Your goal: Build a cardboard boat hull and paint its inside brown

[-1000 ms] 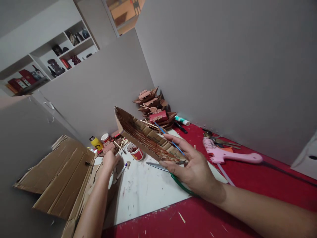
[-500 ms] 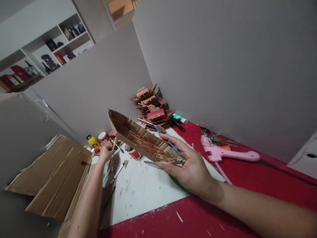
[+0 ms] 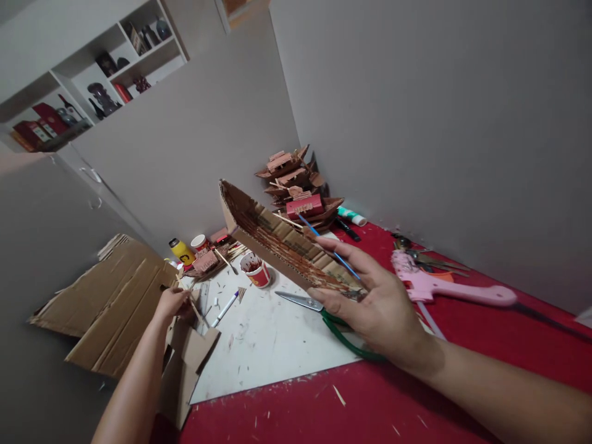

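Note:
My right hand [image 3: 377, 302] grips the end of a cardboard boat hull [image 3: 277, 240], thumb below and fingers above, its inside streaked with reddish-brown paint. A thin blue rod [image 3: 345, 265], perhaps a brush handle, is tucked under the same fingers. My left hand [image 3: 172, 303] is closed around a thin wooden stick [image 3: 198, 310], beside the cardboard pieces at the left edge of the white board. Below the hull lie scissors with green handles [image 3: 346, 342], partly hidden by my right hand. A paint-stained paper cup [image 3: 256, 274] stands beyond the hull's left side.
Finished model boats [image 3: 305, 206] are stacked in the corner. A pink glue gun [image 3: 457, 290] lies on the red tabletop [image 3: 287, 413] at right. Large cardboard sheets [image 3: 120, 302] lean at left. A purple-capped marker [image 3: 226, 308] and yellow bottle [image 3: 181, 251] are on the board's far side.
My left hand has moved left and toward me with the stick, away from the cup. The view has shifted, and more of the scissors and cup now shows. The right hand keeps its hold.

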The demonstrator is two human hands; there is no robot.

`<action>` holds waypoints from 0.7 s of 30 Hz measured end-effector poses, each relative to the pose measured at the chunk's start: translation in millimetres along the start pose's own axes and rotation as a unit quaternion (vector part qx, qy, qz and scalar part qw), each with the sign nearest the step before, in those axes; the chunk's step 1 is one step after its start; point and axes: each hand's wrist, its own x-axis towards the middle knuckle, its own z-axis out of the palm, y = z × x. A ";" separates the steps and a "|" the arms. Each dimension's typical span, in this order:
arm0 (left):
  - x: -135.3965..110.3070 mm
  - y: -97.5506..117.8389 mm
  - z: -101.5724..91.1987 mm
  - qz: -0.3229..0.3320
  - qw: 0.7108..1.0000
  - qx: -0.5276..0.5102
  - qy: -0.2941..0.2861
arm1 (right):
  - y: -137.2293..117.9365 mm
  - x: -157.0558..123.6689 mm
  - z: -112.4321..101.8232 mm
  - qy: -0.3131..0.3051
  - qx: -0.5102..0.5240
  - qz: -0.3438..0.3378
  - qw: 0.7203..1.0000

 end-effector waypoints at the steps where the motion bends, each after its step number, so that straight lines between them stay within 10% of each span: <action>1: -0.4 -3.9 0.6 -0.002 1.000 0.018 0.013 | -0.5 0.2 -0.4 -0.001 0.005 0.006 1.000; 8: 21.2 9.6 11.9 0.112 0.978 0.138 0.113 | -3.4 1.8 -1.4 0.030 0.001 0.009 1.000; 21: 89.2 37.3 21.3 0.234 0.945 0.223 0.047 | 4.4 9.0 -4.7 0.023 0.000 0.016 1.000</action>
